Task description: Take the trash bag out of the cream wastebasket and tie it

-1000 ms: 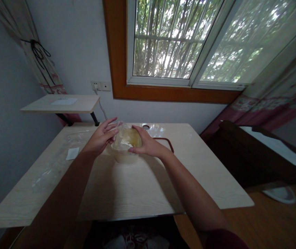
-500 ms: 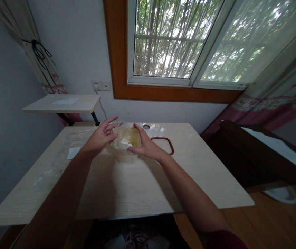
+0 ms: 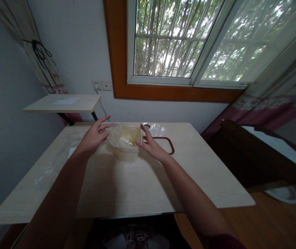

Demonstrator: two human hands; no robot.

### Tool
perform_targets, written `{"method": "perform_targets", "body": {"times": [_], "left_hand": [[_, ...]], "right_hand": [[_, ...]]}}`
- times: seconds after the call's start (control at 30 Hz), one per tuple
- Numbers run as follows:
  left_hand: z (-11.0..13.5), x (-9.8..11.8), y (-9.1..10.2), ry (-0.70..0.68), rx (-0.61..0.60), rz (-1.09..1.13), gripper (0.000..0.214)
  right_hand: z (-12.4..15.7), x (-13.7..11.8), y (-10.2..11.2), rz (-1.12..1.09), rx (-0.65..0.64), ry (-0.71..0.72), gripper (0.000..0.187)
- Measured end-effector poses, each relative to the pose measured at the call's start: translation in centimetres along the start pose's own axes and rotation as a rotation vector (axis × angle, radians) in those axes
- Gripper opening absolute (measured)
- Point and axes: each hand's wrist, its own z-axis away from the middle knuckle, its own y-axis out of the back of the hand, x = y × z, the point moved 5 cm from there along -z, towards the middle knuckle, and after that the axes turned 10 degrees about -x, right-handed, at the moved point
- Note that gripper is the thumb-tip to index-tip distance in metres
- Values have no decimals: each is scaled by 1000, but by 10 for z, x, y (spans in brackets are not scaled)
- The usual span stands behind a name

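A clear, rounded plastic container (image 3: 126,155) stands on the table with thin, crinkled clear plastic film (image 3: 119,133) spread over its top. Something yellowish shows through the film; I cannot make out what it is. At the film's left edge is my left hand (image 3: 94,137), its fingers apart and stretched out, its fingertips touching or very near the film. My right hand (image 3: 153,145) is at the container's right rim, thumb and fingers spread, the thumb touching the film near the corner. Behind the right hand lies a reddish-brown rectangular ring (image 3: 170,143), partly hidden by it.
A crumpled clear plastic sheet (image 3: 51,166) lies on the left of the pale wooden table (image 3: 189,183), a white label partly behind my left arm. A small raised shelf (image 3: 39,103) with a paper (image 3: 66,101) stands at the back left. Window and wall are behind.
My left hand has moved left and my right hand slightly right, so they are farther apart. The film now spreads wider across the container's top, and its rim shows more.
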Motion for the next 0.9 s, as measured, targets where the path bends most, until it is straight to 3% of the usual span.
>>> {"method": "perform_targets", "body": {"times": [0.13,0.3,0.47,0.57,0.7,0.9], "left_hand": [[0,-6,7,-30,46,31,66],[-4,-25,14,-27,135,188,49],[-10,-58,25,19,267,134,33],[-12,-68,21,43,166,113,37],[-11,-65,7,47,16,147,44],[-11,-59,1,70,-11,132,47]], "right_hand": [[7,28,13,-335,104,-106,63],[10,54,13,-495,183,-275,59],[11,55,5,-571,173,-260,56],[11,56,0,-605,128,-262,57],[10,54,-4,-671,121,-268,56],[9,51,-6,-707,145,-265,59]]}}
